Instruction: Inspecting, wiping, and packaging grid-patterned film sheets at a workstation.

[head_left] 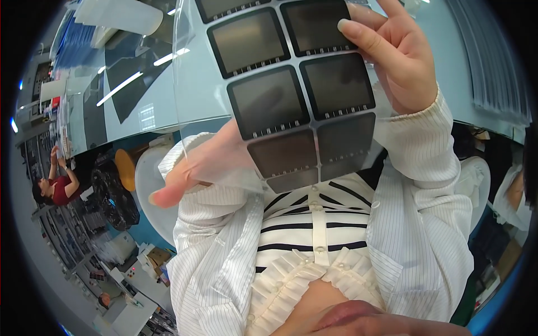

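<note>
A clear plastic film sheet printed with several dark, rounded rectangular panels hangs tilted in front of my chest. At its upper right edge my right hand grips it, thumb on the near face and the other fingers partly hidden behind. My left hand is behind the sheet's left side, its thumb stretched out and free of the film. A dark finger shape shows faintly through one panel, but most of the left fingers are hidden.
A glossy pale table reflects ceiling lights and bears dark sheets. Stacked clear sheets lie at the right. A whitish translucent container is at the upper left. Beyond the table, a person in a red top is near a black bag.
</note>
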`<state>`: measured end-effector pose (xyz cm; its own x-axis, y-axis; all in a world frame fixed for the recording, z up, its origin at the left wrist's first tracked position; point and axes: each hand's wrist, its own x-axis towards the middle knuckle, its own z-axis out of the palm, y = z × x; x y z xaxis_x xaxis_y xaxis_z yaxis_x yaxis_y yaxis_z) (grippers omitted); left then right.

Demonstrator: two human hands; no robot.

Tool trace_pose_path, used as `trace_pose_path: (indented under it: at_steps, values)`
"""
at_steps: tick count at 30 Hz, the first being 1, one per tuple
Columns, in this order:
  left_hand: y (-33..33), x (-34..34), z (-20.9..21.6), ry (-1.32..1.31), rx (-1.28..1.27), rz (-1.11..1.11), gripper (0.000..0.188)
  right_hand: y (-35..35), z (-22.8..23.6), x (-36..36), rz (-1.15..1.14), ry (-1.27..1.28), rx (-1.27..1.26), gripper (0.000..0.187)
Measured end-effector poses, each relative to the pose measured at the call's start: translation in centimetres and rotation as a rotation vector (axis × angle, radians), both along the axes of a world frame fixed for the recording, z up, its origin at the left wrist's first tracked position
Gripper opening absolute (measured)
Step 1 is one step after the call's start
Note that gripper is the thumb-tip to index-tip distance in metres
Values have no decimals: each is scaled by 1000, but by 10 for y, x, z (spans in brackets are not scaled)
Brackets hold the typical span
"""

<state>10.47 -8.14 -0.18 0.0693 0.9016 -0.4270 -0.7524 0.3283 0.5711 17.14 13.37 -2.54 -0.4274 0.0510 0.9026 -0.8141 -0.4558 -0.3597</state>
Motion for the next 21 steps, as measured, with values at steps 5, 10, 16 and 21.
trace_pose_path:
  at_steps: [5,10,16,21]
  values:
    - [-17,1,3,18,238,137,107,-39,48,43,-382,-927,-161,64]
    - [-32,-4,11,47,556,284,109,-8,34,14,-26,150,233,67]
    - [-46,-31,2,150,768,98,87,-98,83,60,-944,-1299,138,82]
    - [-54,-28,16,325,585,-211,81,-64,85,80,-1259,-420,925,77]
